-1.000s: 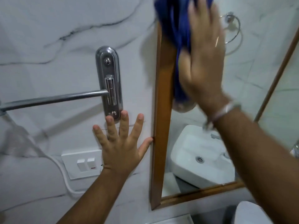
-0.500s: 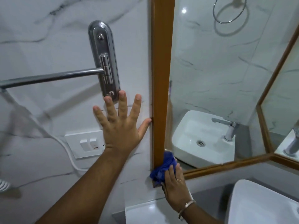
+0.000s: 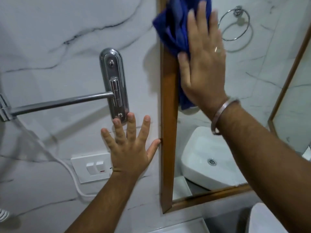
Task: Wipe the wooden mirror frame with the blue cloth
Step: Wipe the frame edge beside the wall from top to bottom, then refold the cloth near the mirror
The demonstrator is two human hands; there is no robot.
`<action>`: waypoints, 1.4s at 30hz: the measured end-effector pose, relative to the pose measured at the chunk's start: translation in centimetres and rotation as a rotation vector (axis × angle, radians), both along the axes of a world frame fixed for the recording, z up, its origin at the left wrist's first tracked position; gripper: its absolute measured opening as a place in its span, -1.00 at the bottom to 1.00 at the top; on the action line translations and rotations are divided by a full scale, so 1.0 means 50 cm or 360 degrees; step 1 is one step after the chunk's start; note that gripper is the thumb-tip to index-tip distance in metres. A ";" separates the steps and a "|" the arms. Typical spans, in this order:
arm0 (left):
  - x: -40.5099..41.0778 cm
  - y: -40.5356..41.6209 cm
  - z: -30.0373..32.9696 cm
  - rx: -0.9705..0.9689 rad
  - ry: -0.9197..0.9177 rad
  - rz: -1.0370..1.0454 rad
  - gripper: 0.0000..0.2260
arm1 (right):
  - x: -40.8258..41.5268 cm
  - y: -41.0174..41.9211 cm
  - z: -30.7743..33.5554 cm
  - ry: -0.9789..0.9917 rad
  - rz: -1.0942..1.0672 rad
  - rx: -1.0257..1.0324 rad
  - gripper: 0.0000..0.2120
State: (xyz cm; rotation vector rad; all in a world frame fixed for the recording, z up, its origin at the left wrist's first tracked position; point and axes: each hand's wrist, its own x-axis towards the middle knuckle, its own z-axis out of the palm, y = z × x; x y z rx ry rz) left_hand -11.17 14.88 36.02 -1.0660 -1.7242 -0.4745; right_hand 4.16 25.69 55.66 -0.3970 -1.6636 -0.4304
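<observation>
The wooden mirror frame (image 3: pixel 168 132) runs down the middle of the view and turns right along the mirror's bottom edge. My right hand (image 3: pixel 202 64) presses the bunched blue cloth (image 3: pixel 175 29) flat against the upper part of the frame's left side, fingers stretched upward over the cloth. My left hand (image 3: pixel 129 145) lies spread on the marble wall just left of the frame, its thumb tip touching the frame's outer edge, holding nothing.
A chrome towel bar mount (image 3: pixel 114 84) with its bar sits on the wall above my left hand. A white switch plate (image 3: pixel 89 167) and a white cable lie below. The mirror reflects a white basin (image 3: pixel 205 162) and a towel ring (image 3: pixel 235 24).
My right hand with the blue cloth moved from the frame's bottom left corner up to its upper left side. My left hand stayed spread on the wall.
</observation>
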 end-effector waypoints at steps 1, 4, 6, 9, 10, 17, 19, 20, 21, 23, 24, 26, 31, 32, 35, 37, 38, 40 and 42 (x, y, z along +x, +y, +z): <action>-0.002 0.002 -0.002 0.0010 0.0008 -0.0005 -0.17 | -0.004 0.000 0.026 0.0049 -0.0014 0.0008 -0.48; -0.008 0.006 -0.006 0.0022 0.0019 -0.0005 -0.16 | -0.012 0.001 0.034 0.0163 -0.0050 -0.0006 -0.50; -0.007 0.005 -0.003 0.0016 0.0013 -0.0020 -0.16 | -0.016 0.004 -0.020 0.0183 -0.0017 -0.0026 -0.48; -0.006 0.005 -0.004 0.0025 0.0014 -0.0051 -0.18 | -0.008 0.005 -0.214 0.0053 0.0044 -0.0173 -0.40; -0.006 0.004 -0.007 0.0019 0.0005 -0.0067 -0.19 | 0.000 -0.004 -0.313 -0.0055 0.0046 -0.0283 -0.37; -0.008 0.005 -0.007 0.0011 -0.0028 -0.0087 -0.18 | 0.050 -0.107 -0.841 -0.0771 -0.0126 -0.1165 -0.49; -0.008 0.007 -0.003 0.0016 -0.0003 -0.0047 -0.17 | 0.041 -0.102 -0.849 -0.0671 -0.0142 -0.1200 -0.52; -0.004 0.005 0.001 0.0011 0.0001 -0.0011 -0.17 | 0.039 -0.098 -0.851 -0.0645 -0.0143 -0.1155 -0.51; -0.001 0.003 0.007 0.0006 -0.0007 0.0009 -0.17 | 0.040 -0.094 -0.854 -0.0614 -0.0119 -0.1109 -0.50; 0.007 -0.006 0.013 -0.0038 0.0005 0.0030 -0.19 | 0.048 -0.087 -0.853 -0.0578 -0.0067 -0.0995 -0.54; 0.010 -0.016 0.008 -0.0101 0.0040 0.0016 -0.19 | 0.053 -0.083 -0.852 -0.0571 -0.0064 -0.0968 -0.56; 0.023 -0.035 -0.008 -0.0310 0.0189 -0.0115 -0.19 | 0.069 -0.060 -0.846 -0.0505 -0.0071 -0.0970 -0.60; 0.068 -0.036 0.048 -0.0424 0.0685 -0.0417 -0.15 | 0.109 -0.021 -0.843 -0.0296 -0.0082 -0.1150 -0.52; 0.080 -0.019 0.090 -0.0408 0.0726 -0.0425 -0.17 | 0.112 -0.016 -0.835 -0.0196 -0.0032 -0.1266 -0.48; 0.108 0.042 0.230 -0.0438 0.0865 -0.0453 -0.27 | 0.136 0.010 -0.812 0.0469 0.0126 -0.1556 -0.56; 0.116 0.074 0.314 -0.0496 0.1076 -0.0472 -0.32 | 0.164 0.045 -0.794 0.1009 -0.0010 -0.1914 -0.52; 0.117 0.085 0.348 -0.0554 0.1190 -0.0490 -0.32 | 0.182 0.072 -0.787 0.1230 -0.0078 -0.2083 -0.44; 0.120 0.100 0.401 -0.0730 0.1351 -0.0552 -0.31 | 0.233 0.132 -0.779 0.1578 -0.0244 -0.2354 -0.34; 0.126 0.104 0.430 -0.0859 0.1429 -0.0552 -0.29 | 0.241 0.156 -0.760 0.1787 -0.0307 -0.2408 -0.38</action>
